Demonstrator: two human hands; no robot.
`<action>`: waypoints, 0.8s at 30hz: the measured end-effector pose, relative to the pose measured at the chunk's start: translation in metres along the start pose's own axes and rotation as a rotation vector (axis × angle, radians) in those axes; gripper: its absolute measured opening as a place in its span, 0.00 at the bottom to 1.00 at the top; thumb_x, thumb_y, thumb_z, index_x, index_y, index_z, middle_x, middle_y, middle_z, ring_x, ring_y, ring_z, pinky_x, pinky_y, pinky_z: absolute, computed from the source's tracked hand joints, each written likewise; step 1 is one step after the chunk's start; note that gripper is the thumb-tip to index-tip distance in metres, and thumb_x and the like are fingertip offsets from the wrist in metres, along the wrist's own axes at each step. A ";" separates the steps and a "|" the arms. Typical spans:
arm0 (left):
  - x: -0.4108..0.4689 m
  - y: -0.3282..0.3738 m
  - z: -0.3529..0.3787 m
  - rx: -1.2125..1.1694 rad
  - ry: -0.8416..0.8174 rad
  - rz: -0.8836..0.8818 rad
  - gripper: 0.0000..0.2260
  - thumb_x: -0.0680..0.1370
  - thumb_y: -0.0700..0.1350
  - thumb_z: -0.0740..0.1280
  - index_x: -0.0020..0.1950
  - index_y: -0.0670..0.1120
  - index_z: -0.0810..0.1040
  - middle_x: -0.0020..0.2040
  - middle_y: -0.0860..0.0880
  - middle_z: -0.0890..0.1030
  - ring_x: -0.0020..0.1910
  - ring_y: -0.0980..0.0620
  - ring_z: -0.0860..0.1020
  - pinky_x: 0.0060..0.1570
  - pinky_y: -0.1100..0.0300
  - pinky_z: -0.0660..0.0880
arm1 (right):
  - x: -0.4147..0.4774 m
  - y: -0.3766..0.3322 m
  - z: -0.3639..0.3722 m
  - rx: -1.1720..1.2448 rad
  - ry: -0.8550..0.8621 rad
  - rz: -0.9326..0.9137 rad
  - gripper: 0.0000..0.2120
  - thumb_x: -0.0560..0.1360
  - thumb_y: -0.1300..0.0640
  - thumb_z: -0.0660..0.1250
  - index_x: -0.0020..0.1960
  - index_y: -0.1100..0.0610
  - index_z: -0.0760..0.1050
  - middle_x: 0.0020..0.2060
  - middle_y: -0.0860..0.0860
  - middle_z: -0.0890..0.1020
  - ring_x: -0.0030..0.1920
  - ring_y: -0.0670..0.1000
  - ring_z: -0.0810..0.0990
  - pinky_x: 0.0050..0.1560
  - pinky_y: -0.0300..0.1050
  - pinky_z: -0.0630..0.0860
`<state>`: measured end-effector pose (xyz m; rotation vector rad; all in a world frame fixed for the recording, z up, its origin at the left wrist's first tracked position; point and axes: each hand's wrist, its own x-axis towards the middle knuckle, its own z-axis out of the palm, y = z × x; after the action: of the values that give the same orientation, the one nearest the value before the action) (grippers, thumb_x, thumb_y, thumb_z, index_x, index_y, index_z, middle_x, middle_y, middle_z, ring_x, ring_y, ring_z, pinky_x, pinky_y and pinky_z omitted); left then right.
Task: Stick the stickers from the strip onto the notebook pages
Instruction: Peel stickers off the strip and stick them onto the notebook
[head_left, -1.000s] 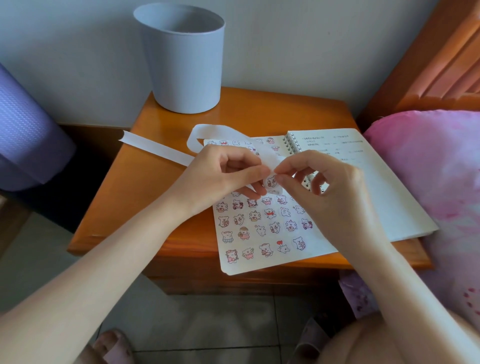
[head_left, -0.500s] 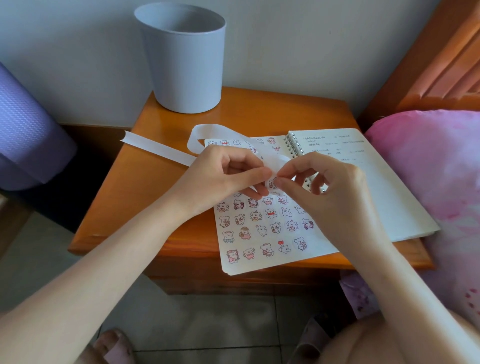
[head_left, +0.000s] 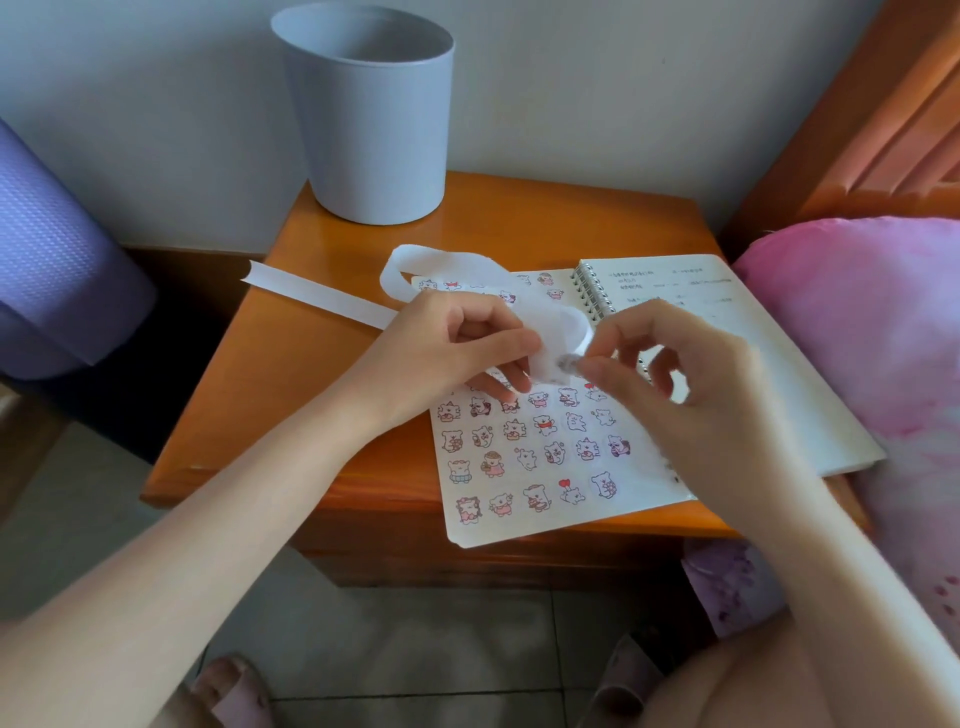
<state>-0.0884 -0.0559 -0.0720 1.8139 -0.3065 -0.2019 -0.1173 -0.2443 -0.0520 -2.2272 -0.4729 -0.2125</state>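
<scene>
The white strip (head_left: 322, 296) is being pinched by the left hand (head_left: 452, 353), and a little sticker (head_left: 565, 362) at its end is being pinched by the right hand (head_left: 675, 384), right over the open notebook (head_left: 810, 405).

Forearms converge from the near side. Left hand (head_left: 452, 353) and right hand (head_left: 691, 400) meet at fingertips, each pinching the strip (head_left: 322, 297); other fingers curled.

Soft, even daylight in a wide-angle view, mostly sharp.
The glossy surface (head_left: 545, 223) shows pale glare behind the bin (head_left: 374, 130) and along its front edge. Shadows are faint. The right grip (head_left: 691, 400) is motion-blurred, as is the strip (head_left: 311, 293) end beside it. Arms and headboard (head_left: 883, 130) stretch at the frame edges.
</scene>
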 end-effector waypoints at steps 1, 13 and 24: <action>0.000 0.000 0.000 0.005 -0.004 0.002 0.06 0.76 0.42 0.67 0.44 0.40 0.81 0.37 0.51 0.84 0.38 0.54 0.84 0.38 0.65 0.80 | 0.000 0.000 -0.006 0.034 -0.020 0.032 0.04 0.71 0.57 0.71 0.40 0.50 0.77 0.35 0.44 0.79 0.36 0.43 0.74 0.34 0.33 0.69; 0.001 -0.004 -0.001 0.020 -0.025 0.010 0.06 0.77 0.42 0.66 0.44 0.40 0.81 0.40 0.48 0.85 0.41 0.52 0.84 0.41 0.61 0.81 | -0.010 0.012 -0.043 -0.148 -0.334 0.247 0.04 0.64 0.52 0.75 0.34 0.47 0.80 0.30 0.40 0.79 0.30 0.39 0.72 0.33 0.26 0.67; 0.002 -0.006 -0.001 0.024 -0.032 0.013 0.06 0.77 0.42 0.66 0.44 0.40 0.81 0.40 0.48 0.84 0.41 0.52 0.84 0.41 0.62 0.81 | -0.011 0.009 -0.038 -0.206 -0.376 0.242 0.06 0.64 0.51 0.75 0.32 0.45 0.79 0.27 0.37 0.76 0.31 0.37 0.71 0.34 0.27 0.67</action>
<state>-0.0851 -0.0539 -0.0773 1.8332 -0.3438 -0.2192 -0.1233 -0.2818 -0.0376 -2.5118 -0.3876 0.3029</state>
